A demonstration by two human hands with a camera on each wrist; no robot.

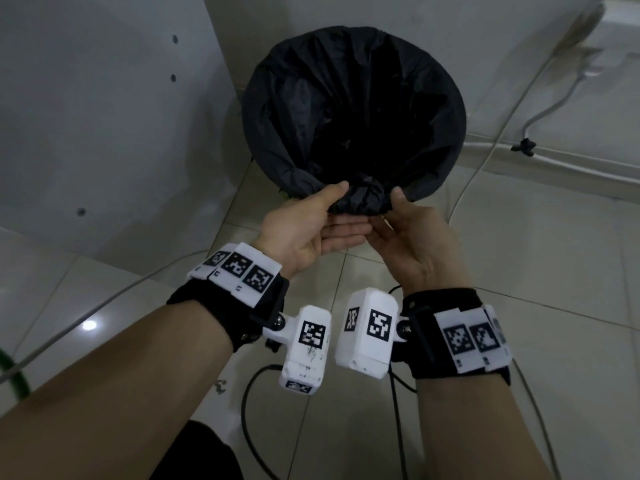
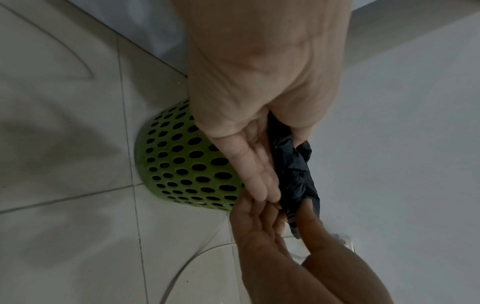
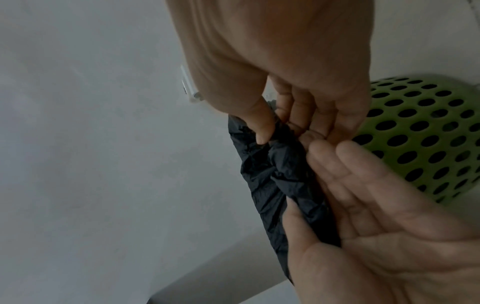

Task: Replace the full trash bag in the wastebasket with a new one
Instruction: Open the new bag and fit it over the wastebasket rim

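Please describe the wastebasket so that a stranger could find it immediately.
On the pale tiled floor, against the white wall, stands the wastebasket. It is round, green, pierced with oval holes, and a black trash bag covers its rim; nothing else nearby is green and perforated.

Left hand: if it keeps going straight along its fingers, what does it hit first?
Probably the right hand: the left hand points its fingers across under the bunched black bag, and their tips already seem to meet the right fingers. Depth unclear.
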